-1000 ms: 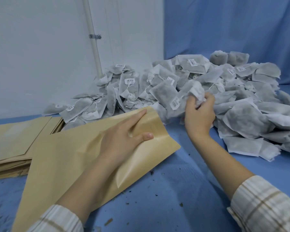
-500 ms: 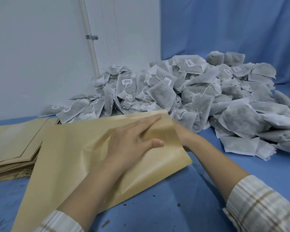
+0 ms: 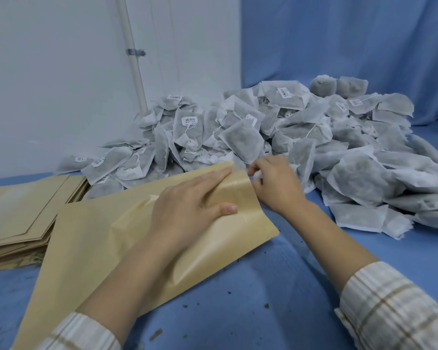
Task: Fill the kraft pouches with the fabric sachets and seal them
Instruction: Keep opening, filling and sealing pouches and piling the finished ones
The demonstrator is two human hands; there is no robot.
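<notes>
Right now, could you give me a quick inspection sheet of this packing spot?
Surface: blue cloth with dark crumbs scattered on it.
Job's things: one kraft pouch lying flat; pile of fabric sachets behind it; stack of flat pouches at left.
Clutter: only the crumbs.
Hands: left hand rests flat on the pouch near its mouth; right hand at the mouth edge, fingers curled; what they hold is unclear.
Cables: nothing seen.
Surroundings: white wall with a pipe; blue curtain.
</notes>
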